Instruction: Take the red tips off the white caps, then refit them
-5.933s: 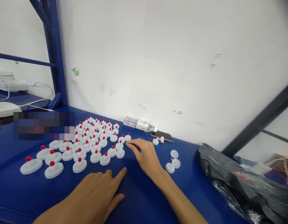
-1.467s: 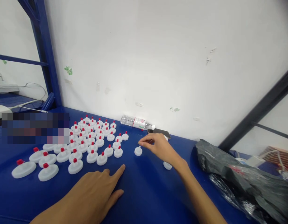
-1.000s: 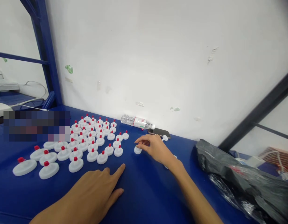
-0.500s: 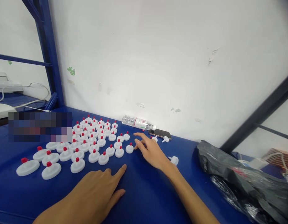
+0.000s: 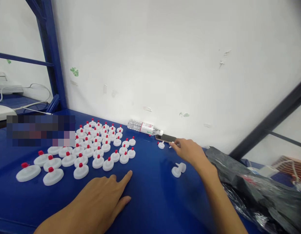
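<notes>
My left hand (image 5: 99, 198) rests on the blue table, index finger and thumb stretched apart with nothing between them. Ahead of it stand several white round nozzle caps with red tips (image 5: 80, 171), grouped on the left. Beside the dark phone, my right hand (image 5: 188, 151) pinches a white nozzle cap without a red tip (image 5: 170, 146), mostly covered by the fingers. A white nozzle cap with a red tip (image 5: 161, 145) lies tilted left of those fingers. Two more white nozzle caps (image 5: 176, 171) lie together nearer to me.
A clear water bottle (image 5: 145, 128) lies along the wall, its cap end by the phone (image 5: 165, 138). Grey-black plastic bags (image 5: 257, 188) bulge at the right of the blue table (image 5: 150, 201). A blue metal frame (image 5: 54, 55) rises at left. A blurred patch hides part of the left side.
My right hand has moved right, from the near edge of the red-tipped group to the loose cap by the phone. That group's nearest right-hand cap sits slightly farther left. My left hand stays put.
</notes>
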The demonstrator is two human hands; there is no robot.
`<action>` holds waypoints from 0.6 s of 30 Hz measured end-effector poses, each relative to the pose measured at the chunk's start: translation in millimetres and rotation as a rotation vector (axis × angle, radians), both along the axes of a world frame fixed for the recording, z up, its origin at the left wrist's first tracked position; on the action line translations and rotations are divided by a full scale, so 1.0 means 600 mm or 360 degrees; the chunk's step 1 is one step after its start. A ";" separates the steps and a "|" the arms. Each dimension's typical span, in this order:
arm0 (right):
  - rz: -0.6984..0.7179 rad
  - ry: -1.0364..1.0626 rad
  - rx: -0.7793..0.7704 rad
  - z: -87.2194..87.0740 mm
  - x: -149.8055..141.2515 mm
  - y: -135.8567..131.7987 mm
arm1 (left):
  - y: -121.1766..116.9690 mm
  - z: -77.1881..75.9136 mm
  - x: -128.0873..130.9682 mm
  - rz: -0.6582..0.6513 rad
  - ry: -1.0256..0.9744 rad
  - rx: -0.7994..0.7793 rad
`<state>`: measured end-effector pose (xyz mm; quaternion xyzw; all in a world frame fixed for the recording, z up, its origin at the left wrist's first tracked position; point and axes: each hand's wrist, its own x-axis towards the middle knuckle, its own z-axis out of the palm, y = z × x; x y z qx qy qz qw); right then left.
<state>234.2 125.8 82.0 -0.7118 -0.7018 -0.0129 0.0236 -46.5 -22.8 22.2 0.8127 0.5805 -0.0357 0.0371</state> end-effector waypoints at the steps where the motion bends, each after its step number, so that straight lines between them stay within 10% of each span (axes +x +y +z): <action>1: -0.0063 0.0001 -0.0101 0.002 0.013 0.001 | 0.000 0.002 0.002 0.0000 -0.0003 -0.0010; 8: -0.0151 0.0377 -0.0837 -0.010 0.040 0.004 | 0.002 0.018 0.013 0.0072 0.0024 -0.0165; 18: 0.0518 0.0743 -0.0334 -0.015 0.019 0.016 | 0.005 -0.046 -0.017 0.0009 -0.0253 0.0230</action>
